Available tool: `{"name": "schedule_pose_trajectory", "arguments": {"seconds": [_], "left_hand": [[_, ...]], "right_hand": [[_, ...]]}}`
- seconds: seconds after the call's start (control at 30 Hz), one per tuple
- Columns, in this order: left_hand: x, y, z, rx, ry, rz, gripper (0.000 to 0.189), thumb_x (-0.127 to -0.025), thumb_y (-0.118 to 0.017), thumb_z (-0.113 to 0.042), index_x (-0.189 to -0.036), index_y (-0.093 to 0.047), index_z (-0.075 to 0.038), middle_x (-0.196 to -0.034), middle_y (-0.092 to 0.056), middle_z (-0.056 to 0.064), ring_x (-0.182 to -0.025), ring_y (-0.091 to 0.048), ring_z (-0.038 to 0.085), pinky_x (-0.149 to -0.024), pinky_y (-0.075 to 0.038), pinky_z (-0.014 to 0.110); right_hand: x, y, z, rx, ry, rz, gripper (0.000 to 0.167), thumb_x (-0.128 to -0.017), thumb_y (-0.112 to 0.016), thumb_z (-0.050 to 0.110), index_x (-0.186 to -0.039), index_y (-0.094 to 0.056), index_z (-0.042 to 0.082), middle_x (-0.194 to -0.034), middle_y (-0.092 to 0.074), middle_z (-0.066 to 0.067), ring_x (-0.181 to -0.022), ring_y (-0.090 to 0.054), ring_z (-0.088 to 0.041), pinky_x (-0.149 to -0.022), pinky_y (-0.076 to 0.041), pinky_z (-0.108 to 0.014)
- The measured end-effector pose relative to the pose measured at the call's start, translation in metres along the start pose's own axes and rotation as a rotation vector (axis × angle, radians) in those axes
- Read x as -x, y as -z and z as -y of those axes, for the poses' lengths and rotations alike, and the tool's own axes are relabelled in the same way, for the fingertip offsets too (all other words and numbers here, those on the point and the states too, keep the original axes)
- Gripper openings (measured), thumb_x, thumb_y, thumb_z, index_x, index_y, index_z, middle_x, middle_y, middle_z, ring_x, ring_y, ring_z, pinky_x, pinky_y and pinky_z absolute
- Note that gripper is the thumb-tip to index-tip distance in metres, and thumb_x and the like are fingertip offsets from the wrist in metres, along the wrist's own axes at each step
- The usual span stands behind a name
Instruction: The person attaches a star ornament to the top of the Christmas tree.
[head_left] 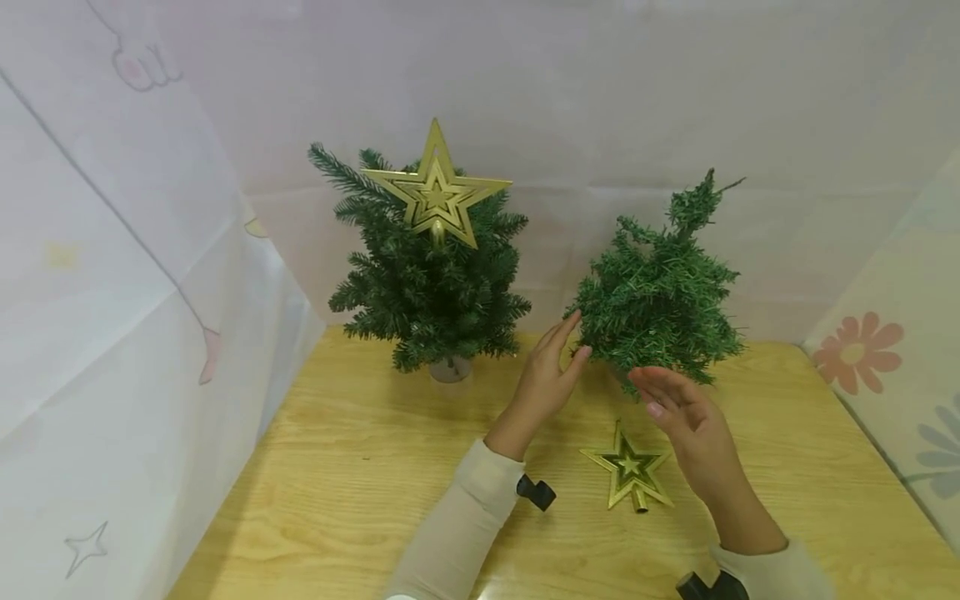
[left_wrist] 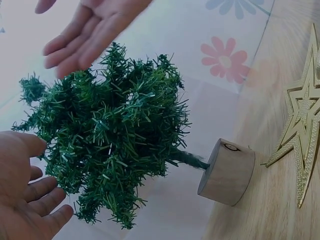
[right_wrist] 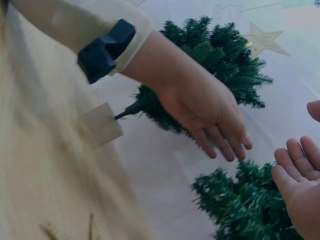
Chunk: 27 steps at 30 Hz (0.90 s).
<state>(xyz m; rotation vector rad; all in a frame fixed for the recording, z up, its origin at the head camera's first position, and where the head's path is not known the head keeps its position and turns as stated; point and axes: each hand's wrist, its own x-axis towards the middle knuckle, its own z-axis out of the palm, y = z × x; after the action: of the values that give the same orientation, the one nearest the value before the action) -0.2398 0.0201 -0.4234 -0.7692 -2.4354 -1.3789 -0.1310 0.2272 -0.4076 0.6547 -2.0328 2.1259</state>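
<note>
A small green artificial Christmas tree (head_left: 660, 300) on a round wooden base (left_wrist: 227, 172) stands at the back right, its top bent to one side. My left hand (head_left: 543, 379) is at its left side, fingers extended; whether they touch the branches I cannot tell. In front of the tree's right side, my right hand (head_left: 693, 425) is held up with loosely bent fingers and nothing in it. Between the forearms a gold star topper (head_left: 630, 467) lies on the table, its socket toward me.
Left of the hands stands a darker Christmas tree (head_left: 431, 292) with a gold star (head_left: 437, 192) at its top. The wooden table (head_left: 337, 467) meets a pale cloth backdrop (head_left: 570, 100) behind the trees. Printed cloth also hangs at both sides.
</note>
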Motion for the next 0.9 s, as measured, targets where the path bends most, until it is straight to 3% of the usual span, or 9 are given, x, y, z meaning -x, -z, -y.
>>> {"name": "schedule_pose_trajectory", "arguments": {"seconds": [0.13, 0.33, 0.5, 0.63, 0.77, 0.9], "left_hand": [[-0.001, -0.001, 0.000, 0.001, 0.025, 0.012, 0.061, -0.102, -0.043, -0.047, -0.156, -0.023, -0.027, -0.155, -0.032, 0.005, -0.141, -0.032, 0.022, -0.108, -0.037, 0.049], [-0.004, -0.004, 0.002, 0.012, 0.016, -0.013, 0.059, -0.103, -0.046, -0.041, -0.156, -0.025, -0.023, -0.154, -0.036, 0.007, -0.140, -0.034, 0.020, -0.107, -0.038, 0.047], [-0.005, -0.007, 0.003, 0.018, 0.007, -0.026, 0.058, -0.103, -0.050, -0.033, -0.155, -0.028, -0.022, -0.153, -0.037, 0.007, -0.139, -0.035, 0.020, -0.107, -0.038, 0.047], [-0.009, -0.010, 0.001, 0.006, 0.016, -0.043, 0.056, -0.103, -0.049, -0.036, -0.154, -0.031, -0.023, -0.152, -0.038, 0.005, -0.138, -0.037, 0.022, -0.106, -0.039, 0.047], [-0.014, -0.011, -0.001, 0.002, 0.053, -0.063, 0.054, -0.102, -0.051, -0.035, -0.152, -0.034, -0.023, -0.151, -0.038, 0.003, -0.138, -0.036, 0.021, -0.106, -0.040, 0.047], [-0.017, -0.011, 0.000, 0.013, 0.090, -0.079, 0.054, -0.101, -0.055, -0.030, -0.151, -0.037, -0.023, -0.150, -0.039, 0.000, -0.137, -0.038, 0.023, -0.105, -0.040, 0.048]], "right_hand": [[0.011, 0.001, -0.011, 0.052, -0.067, 0.008, 0.040, -0.103, -0.043, 0.001, -0.143, -0.038, -0.004, -0.144, -0.046, -0.014, -0.133, -0.044, -0.019, -0.103, -0.040, -0.021], [0.016, 0.005, -0.024, 0.053, -0.061, 0.035, 0.040, -0.103, -0.043, 0.001, -0.142, -0.038, -0.006, -0.143, -0.041, -0.027, -0.133, -0.043, -0.024, -0.104, -0.040, -0.025], [0.017, 0.010, -0.031, 0.055, -0.092, 0.045, 0.041, -0.103, -0.046, 0.002, -0.142, -0.039, -0.006, -0.144, -0.041, -0.026, -0.132, -0.045, -0.021, -0.101, -0.042, -0.023], [0.017, 0.016, -0.034, 0.082, -0.144, 0.089, 0.041, -0.102, -0.048, 0.004, -0.141, -0.041, -0.005, -0.143, -0.044, -0.023, -0.131, -0.046, -0.023, -0.099, -0.045, -0.024], [0.017, 0.023, -0.035, 0.126, -0.225, 0.158, 0.040, -0.103, -0.048, 0.007, -0.142, -0.043, -0.001, -0.142, -0.046, -0.020, -0.128, -0.048, -0.024, -0.095, -0.048, -0.027], [0.015, 0.027, -0.035, 0.148, -0.229, 0.204, 0.040, -0.103, -0.047, 0.006, -0.143, -0.044, 0.003, -0.142, -0.046, -0.017, -0.128, -0.048, -0.022, -0.095, -0.048, -0.029]]}}
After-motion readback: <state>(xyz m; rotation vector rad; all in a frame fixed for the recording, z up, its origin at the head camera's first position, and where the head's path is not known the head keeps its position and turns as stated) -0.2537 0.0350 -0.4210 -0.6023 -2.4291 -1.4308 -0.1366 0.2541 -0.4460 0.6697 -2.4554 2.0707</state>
